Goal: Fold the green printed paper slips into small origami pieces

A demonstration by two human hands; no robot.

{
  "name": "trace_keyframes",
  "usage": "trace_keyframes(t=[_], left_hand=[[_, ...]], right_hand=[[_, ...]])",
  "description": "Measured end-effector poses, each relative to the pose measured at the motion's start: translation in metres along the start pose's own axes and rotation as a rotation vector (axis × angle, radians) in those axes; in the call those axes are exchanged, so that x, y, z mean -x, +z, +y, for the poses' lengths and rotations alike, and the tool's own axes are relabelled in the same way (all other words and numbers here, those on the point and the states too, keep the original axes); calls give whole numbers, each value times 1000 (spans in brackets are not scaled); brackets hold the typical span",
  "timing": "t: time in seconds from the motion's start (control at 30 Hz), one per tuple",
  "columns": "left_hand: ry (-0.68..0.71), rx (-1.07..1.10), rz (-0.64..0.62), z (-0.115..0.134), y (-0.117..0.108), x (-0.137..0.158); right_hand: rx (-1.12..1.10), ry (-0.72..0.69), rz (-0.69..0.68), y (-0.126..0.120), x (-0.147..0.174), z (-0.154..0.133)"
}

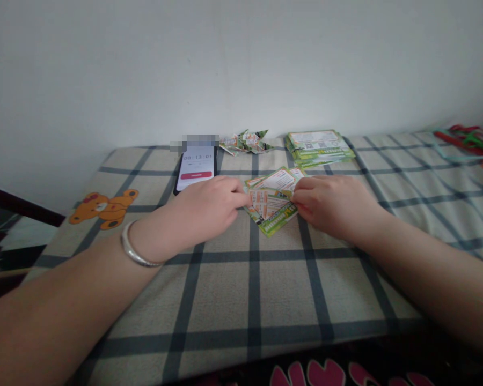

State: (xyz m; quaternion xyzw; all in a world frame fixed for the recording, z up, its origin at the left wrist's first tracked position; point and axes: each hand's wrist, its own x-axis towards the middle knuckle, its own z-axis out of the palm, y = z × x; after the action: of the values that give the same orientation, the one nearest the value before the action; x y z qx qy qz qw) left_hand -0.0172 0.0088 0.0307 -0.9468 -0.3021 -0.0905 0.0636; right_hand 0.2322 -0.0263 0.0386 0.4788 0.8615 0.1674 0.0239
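A green, white and orange printed paper lies on the checked tablecloth between my hands. It looks partly folded, with another printed piece or flap showing behind it. My left hand, with a silver bangle on the wrist, pinches its left edge. Over at the right edge, the curled fingers of my right hand grip the same paper. Behind it sit some folded paper pieces with pointed ends. A stack of similar printed papers rests farther back to the right.
A phone showing a running timer lies just beyond my left hand. An orange bear picture is on the cloth at left. Red and green strips lie at the far right. A white wall borders the table's back edge.
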Motion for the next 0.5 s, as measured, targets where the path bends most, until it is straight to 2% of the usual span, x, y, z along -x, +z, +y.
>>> trace_keyframes(t=[0.13, 0.27, 0.5], left_hand=[[-6, -38, -78, -1, 1, 0], [11, -42, -20, 2, 5, 0], [-10, -111, 34, 10, 10, -1]], right_hand=[[-32, 49, 71, 4, -2, -1], [-143, 104, 163, 15, -6, 3], [-378, 45, 237, 31, -11, 7]])
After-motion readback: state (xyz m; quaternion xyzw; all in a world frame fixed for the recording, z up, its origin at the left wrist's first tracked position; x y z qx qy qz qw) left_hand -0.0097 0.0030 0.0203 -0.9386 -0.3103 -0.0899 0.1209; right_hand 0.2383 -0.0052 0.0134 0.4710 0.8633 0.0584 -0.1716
